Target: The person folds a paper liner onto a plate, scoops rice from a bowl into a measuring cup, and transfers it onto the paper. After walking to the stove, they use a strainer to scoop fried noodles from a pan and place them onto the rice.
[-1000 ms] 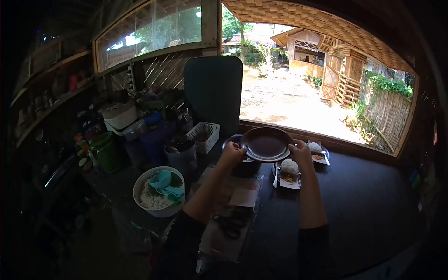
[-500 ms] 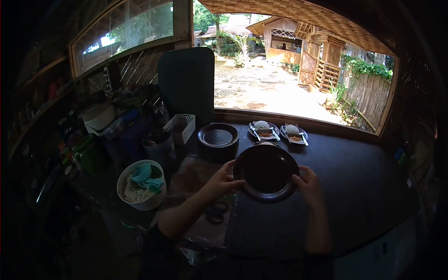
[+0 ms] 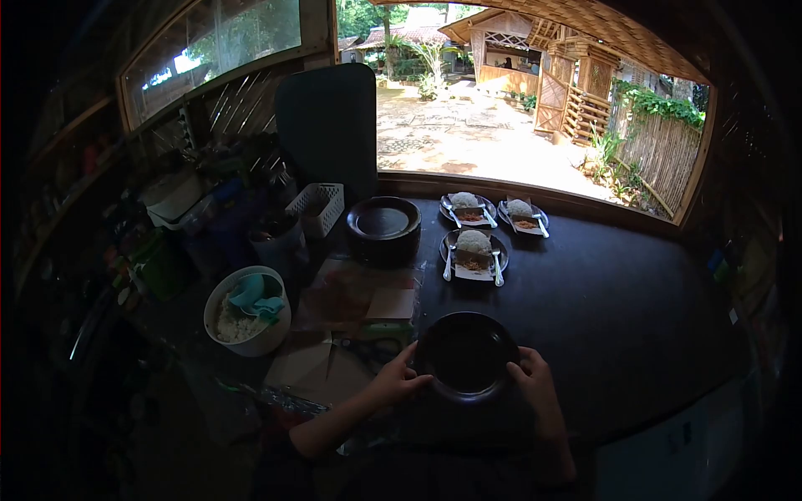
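A dark tabletop [image 3: 610,309] seen from above. Toward the back — three dark plates [image 3: 500,243] bearing rice and cutlery, beside a stack of dark plates [image 3: 383,224]. At left — a white basket [image 3: 324,222], a rice tub [image 3: 269,336] and plastic packaging [image 3: 334,288].

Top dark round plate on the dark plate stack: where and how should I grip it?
Likely best: grip the top dark round plate by its near-right rim, coming from the near right. It lies level, its broad rim exposed there, while the white perforated plastic basket crowds its left.
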### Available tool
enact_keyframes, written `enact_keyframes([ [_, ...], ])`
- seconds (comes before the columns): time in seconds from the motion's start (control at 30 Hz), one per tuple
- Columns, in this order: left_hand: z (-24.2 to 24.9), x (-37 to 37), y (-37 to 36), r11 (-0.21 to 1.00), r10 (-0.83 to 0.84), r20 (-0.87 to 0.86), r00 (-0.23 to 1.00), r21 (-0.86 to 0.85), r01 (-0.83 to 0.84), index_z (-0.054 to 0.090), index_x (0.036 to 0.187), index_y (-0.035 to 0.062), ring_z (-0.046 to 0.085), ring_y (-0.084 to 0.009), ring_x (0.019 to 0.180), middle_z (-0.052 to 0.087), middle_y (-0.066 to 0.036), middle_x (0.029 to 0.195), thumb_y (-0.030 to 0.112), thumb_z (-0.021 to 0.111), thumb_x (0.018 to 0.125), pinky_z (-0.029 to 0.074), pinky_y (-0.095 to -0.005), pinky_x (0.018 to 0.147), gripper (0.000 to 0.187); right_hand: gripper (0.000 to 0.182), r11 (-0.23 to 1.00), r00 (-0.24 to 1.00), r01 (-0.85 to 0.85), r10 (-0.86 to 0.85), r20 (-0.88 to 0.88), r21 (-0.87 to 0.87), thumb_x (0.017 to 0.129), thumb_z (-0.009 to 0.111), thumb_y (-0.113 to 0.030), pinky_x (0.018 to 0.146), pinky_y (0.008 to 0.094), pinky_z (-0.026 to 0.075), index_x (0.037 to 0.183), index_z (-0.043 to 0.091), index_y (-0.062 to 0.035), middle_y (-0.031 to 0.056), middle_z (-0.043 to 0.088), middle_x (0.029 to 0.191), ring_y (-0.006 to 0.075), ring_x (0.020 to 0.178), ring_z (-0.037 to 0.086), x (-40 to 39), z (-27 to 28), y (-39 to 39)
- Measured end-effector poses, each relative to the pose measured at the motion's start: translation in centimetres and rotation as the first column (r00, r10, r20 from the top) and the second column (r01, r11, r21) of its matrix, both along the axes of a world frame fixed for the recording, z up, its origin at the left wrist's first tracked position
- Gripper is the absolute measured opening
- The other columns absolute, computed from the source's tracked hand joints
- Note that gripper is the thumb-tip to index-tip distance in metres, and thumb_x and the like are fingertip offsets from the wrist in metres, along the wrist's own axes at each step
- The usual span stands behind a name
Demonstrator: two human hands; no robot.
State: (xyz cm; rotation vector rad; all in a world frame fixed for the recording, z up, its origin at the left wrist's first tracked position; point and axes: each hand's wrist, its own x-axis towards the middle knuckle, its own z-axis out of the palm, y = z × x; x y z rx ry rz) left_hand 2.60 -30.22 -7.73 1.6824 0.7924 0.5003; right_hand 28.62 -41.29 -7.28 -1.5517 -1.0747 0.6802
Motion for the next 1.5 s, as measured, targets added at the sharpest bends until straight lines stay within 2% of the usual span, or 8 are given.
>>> enact_keyframes([
  [0.43,-0.2,0.2,-1.3,0.996,-0.011,-0.078,0.997,-0.086,0.005,0.007,0.136,0.0007,0.056,-0.012,0.051,0.059,-0.008,0.061,0.019,0.064,0.079,0.044,-0.0245,0.05,0.083,0.035,0.994,0.978,0.064,-0.046,0.201,-0.084,0.077,0.062,-0.013,0.058,0.0253,0.045,0.107,0.052,0.0028,0.0108,0.062,0.069,0.012,0.064,0.059,-0.3,-1.1,-1.3],
  [0.87,-1.8,0.6,-1.2,0.997,-0.026,-0.095,0.995,-0.076,0.018,0.007,0.135,-0.002,0.059,-0.0126,0.055,0.06,-0.009,0.064,0.022,0.063,0.079,0.045,-0.0239,0.053,0.083,0.037,0.993,0.989,0.067,-0.053,0.142,-0.099,0.077,0.062,-0.012,0.06,0.0238,0.045,0.108,0.051,0.0045,0.0099,0.063,0.072,0.0101,0.067,0.059,-0.2,-1.6,-1.7],
  [1.07,-0.9,0.6,-1.6,0.993,-0.016,-0.066,0.998,-0.12,0.008,0.005,0.135,-0.0016,0.059,-0.0133,0.055,0.06,-0.01,0.066,0.021,0.062,0.08,0.046,-0.0233,0.053,0.082,0.037,0.991,0.987,0.086,-0.072,0.141,-0.098,0.076,0.063,-0.014,0.055,0.0235,0.043,0.107,0.053,0.0033,0.0073,0.059,0.063,0.0085,0.058,0.055,0.1,-2.6,-1.5],
  [1.27,-0.1,0.6,-1.1,0.96,-0.028,-0.014,1.0,-0.279,0.023,-0.001,0.135,-0.0009,0.063,-0.0178,0.062,0.061,-0.014,0.072,0.022,0.059,0.083,0.049,-0.0268,0.054,0.082,0.034,0.985,0.997,0.07,-0.071,0.0,-0.16,0.077,0.062,-0.015,0.05,0.0233,0.041,0.105,0.055,0.0027,0.0031,0.056,0.061,0.0075,0.053,0.051,0.6,-1.0,-1.6],
  [1.37,1.5,-0.1,-0.1,0.974,-0.017,-0.1,0.995,-0.226,-0.006,0.005,0.136,0.0004,0.064,-0.0194,0.062,0.062,-0.017,0.076,0.021,0.058,0.083,0.05,-0.0284,0.053,0.078,0.032,0.982,0.99,0.135,-0.138,-0.01,-0.132,0.078,0.061,-0.015,0.05,0.0211,0.04,0.105,0.056,0.0012,0.0016,0.056,0.063,0.0062,0.055,0.05,2.0,-1.4,-1.7],
  [1.43,3.6,-0.6,1.7,0.986,0.07,-0.198,0.978,0.163,-0.037,0.021,0.133,0.0017,0.064,-0.0244,0.066,0.062,-0.018,0.08,0.016,0.061,0.079,0.051,-0.0309,0.061,0.069,0.029,0.977,0.979,0.201,-0.197,0.057,-0.067,0.079,0.06,-0.015,0.051,0.0193,0.039,0.104,0.057,0.0,0.0005,0.055,0.065,0.0054,0.057,0.05,2.5,-1.3,-2.0],
  [1.47,4.0,-0.4,2.8,0.986,0.066,-0.198,0.978,0.163,-0.033,0.021,0.133,0.0017,0.064,-0.0244,0.066,0.062,-0.018,0.08,0.016,0.061,0.079,0.051,-0.0309,0.061,0.069,0.029,0.977,0.978,0.205,-0.201,0.057,-0.067,0.079,0.06,-0.015,0.051,0.0193,0.039,0.104,0.057,0.0,0.0005,0.055,0.065,0.0054,0.057,0.05,2.4,-1.1,-2.0],
  [1.5,4.1,0.0,4.2,0.911,0.187,-0.157,0.97,0.398,-0.111,0.031,0.128,0.0031,0.063,-0.0267,0.074,0.061,-0.017,0.086,0.014,0.062,0.076,0.05,-0.0321,0.067,0.062,0.029,0.979,0.98,0.198,-0.198,0.012,-0.048,0.08,0.059,-0.015,0.051,0.0187,0.039,0.105,0.057,-0.0006,0.0,0.054,0.066,0.0048,0.057,0.049,2.3,-0.7,-2.1],
])
